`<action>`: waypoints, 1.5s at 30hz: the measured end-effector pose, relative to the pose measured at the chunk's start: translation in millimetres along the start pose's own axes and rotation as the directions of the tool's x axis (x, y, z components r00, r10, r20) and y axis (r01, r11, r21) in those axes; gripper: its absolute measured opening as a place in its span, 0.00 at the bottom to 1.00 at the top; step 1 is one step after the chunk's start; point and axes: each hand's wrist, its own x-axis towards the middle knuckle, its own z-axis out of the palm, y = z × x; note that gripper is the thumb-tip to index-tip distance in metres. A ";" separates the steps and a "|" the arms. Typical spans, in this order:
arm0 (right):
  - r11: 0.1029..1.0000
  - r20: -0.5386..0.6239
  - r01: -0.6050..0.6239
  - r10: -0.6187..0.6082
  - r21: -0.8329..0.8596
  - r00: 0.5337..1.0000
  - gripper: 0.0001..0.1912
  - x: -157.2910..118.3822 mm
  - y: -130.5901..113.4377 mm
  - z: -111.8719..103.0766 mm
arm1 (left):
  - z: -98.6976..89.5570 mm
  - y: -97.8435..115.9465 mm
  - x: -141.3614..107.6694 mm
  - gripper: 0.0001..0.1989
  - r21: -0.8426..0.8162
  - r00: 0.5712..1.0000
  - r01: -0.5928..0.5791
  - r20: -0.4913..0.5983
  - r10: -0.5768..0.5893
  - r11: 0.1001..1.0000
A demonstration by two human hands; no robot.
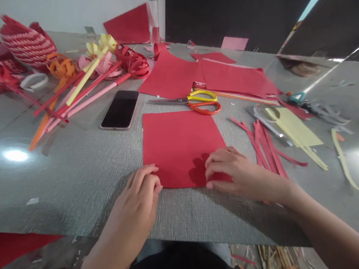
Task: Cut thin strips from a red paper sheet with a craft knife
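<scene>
A red paper sheet [180, 145] lies flat on the grey tabletop in front of me. At its near left corner, my left hand [143, 192] is closed, its curled fingers on the paper's edge. My right hand [229, 170] grips the near right corner with bent fingers, and its shadow falls on the sheet. Just beyond the sheet's far edge rest scissors [189, 101] with one yellow and one orange-red handle, blades pointing left. Both thumbs are partly hidden.
A phone [121, 110] lies left of the scissors. Behind it are paper flowers on rolled stems [83, 82]. More red sheets [237, 77] sit at the back. To the right are red strips [267, 147], a pale yellow paper [298, 128] and clear tape [269, 116].
</scene>
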 end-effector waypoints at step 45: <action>0.962 -0.187 -0.262 0.245 -0.076 0.952 0.17 1.5 7.8 16.1 | -5.1 -4.2 -5.5 0.11 0.158 0.947 0.308 -0.141 -0.288 0.938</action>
